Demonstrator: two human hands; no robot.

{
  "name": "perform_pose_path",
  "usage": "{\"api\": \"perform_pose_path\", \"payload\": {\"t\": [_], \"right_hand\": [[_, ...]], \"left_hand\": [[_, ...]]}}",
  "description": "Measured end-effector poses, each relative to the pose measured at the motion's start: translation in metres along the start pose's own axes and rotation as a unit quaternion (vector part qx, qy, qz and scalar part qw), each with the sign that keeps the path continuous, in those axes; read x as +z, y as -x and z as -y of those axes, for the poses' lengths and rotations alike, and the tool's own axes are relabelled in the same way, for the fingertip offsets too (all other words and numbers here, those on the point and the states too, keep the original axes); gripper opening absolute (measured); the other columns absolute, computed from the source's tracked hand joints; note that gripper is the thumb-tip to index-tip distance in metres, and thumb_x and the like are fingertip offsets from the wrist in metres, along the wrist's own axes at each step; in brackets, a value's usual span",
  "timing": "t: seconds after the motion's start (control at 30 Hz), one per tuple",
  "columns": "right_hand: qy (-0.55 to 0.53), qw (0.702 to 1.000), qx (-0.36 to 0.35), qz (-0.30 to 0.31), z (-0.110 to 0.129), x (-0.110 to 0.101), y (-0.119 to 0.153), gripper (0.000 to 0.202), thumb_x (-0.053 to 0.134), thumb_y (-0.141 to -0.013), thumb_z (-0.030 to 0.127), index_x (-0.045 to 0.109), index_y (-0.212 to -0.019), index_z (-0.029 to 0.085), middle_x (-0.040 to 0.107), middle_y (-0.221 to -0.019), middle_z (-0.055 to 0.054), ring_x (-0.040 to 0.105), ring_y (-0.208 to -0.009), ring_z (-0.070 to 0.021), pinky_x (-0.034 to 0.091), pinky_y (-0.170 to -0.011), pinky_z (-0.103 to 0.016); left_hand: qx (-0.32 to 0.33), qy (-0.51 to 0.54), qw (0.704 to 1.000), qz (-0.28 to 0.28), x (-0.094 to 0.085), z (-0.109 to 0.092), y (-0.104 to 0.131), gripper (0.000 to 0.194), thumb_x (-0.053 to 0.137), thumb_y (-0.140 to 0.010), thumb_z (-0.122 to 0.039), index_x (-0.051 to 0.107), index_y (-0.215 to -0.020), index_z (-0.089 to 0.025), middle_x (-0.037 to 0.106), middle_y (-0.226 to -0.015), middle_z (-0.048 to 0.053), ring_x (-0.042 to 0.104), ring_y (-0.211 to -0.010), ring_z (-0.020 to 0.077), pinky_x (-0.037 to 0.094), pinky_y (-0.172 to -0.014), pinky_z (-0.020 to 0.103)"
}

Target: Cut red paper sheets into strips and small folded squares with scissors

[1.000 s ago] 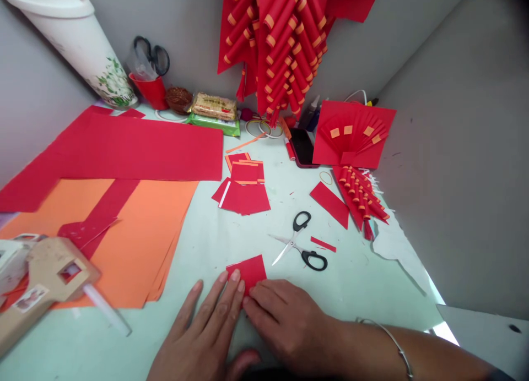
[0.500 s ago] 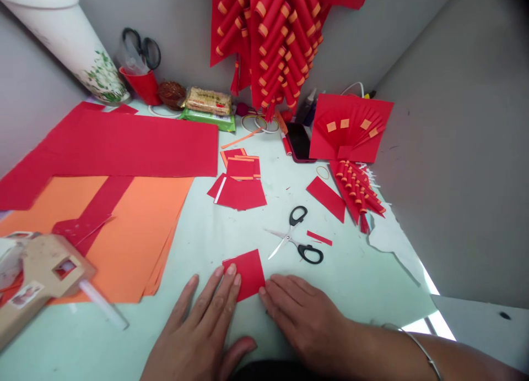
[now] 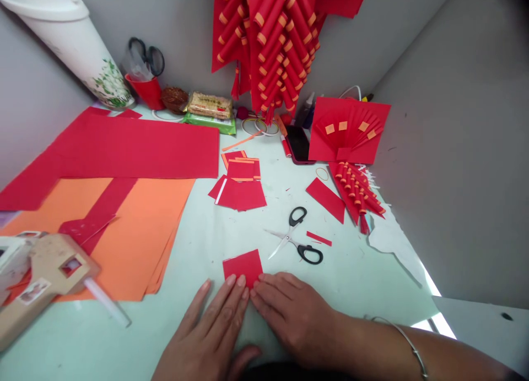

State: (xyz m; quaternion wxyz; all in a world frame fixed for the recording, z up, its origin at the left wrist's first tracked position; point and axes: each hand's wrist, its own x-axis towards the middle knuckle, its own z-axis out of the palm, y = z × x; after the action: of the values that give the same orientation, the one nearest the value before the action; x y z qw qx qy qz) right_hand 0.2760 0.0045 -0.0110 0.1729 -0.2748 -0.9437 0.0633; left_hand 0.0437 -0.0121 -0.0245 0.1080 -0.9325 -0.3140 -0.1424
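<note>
A square of red paper (image 3: 243, 264) lies flat on the pale green table in front of me. My left hand (image 3: 219, 320) is open with its fingers stretched out, the fingertips resting on the paper's lower edge. My right hand (image 3: 293, 315) lies palm down, fingers side by side, their tips touching the paper's lower right corner; its thumb is hidden. Just beyond the paper, spread scissors (image 3: 289, 237) with black handles lie beside a thin red paper strip (image 3: 319, 238).
Cut red pieces (image 3: 243, 195) and a red rectangle (image 3: 326, 199) lie farther back. At left are orange sheets (image 3: 144, 232), a large red sheet (image 3: 165, 150) and a glue gun (image 3: 61, 265). Firecracker ornaments (image 3: 273, 50) hang behind; a phone (image 3: 298, 143) lies at the back.
Both hands have shifted along the red square. My left fingertips slid down and right to its lower edge, and my right fingers moved left over its lower right corner.
</note>
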Motion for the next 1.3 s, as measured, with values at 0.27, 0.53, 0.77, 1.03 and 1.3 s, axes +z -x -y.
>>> {"api": "perform_pose_path", "payload": {"t": [0.27,0.53,0.77,1.03,1.3], "right_hand": [[0.015,1.000,-0.009,-0.016,-0.002,-0.003,0.001,0.035,0.045,-0.094,0.014,0.062,-0.121,0.001,0.068,-0.120,-0.019,0.059,-0.115,-0.0297,0.048,-0.098,-0.042],[0.036,0.999,0.003,-0.025,-0.003,-0.009,0.011,0.037,0.046,-0.088,0.006,0.062,-0.119,-0.004,0.069,-0.115,-0.023,0.061,-0.112,-0.0325,0.051,-0.096,-0.045],[0.009,1.000,0.000,-0.015,0.000,-0.003,-0.008,0.029,0.049,-0.094,0.013,0.062,-0.118,0.002,0.067,-0.115,-0.019,0.057,-0.114,-0.0297,0.048,-0.099,-0.043],[0.012,0.999,-0.031,-0.009,-0.005,-0.004,0.001,0.035,0.046,-0.095,0.013,0.059,-0.124,-0.002,0.067,-0.120,-0.021,0.058,-0.115,-0.0304,0.049,-0.098,-0.043],[0.026,0.999,-0.004,-0.021,-0.004,-0.009,0.009,0.033,0.047,-0.092,0.010,0.063,-0.119,0.000,0.069,-0.117,-0.019,0.060,-0.114,-0.0289,0.050,-0.098,-0.041]], "left_hand": [[-0.007,-0.014,1.000,0.021,-0.003,0.001,0.013,0.052,0.054,-0.090,-0.055,0.064,-0.125,-0.019,0.060,-0.140,0.009,0.045,-0.137,0.0284,0.014,-0.120,0.055],[-0.020,-0.021,1.000,0.012,-0.006,0.001,0.023,0.058,0.061,-0.086,-0.055,0.064,-0.124,-0.011,0.064,-0.135,0.014,0.020,-0.148,0.0319,0.012,-0.120,0.058],[-0.015,-0.026,1.000,0.001,-0.007,0.001,0.022,0.059,0.060,-0.085,-0.058,0.066,-0.121,-0.012,0.065,-0.133,0.013,0.021,-0.147,0.0322,0.012,-0.120,0.056],[-0.017,-0.028,0.999,0.000,-0.007,0.002,0.020,0.054,0.059,-0.086,-0.056,0.067,-0.121,-0.016,0.065,-0.135,0.010,0.024,-0.147,0.0307,0.013,-0.121,0.055],[0.000,0.002,1.000,-0.008,-0.011,0.012,0.018,0.048,0.060,-0.088,-0.050,0.065,-0.123,-0.017,0.066,-0.133,0.007,0.049,-0.134,0.0283,0.015,-0.121,0.052]]}}
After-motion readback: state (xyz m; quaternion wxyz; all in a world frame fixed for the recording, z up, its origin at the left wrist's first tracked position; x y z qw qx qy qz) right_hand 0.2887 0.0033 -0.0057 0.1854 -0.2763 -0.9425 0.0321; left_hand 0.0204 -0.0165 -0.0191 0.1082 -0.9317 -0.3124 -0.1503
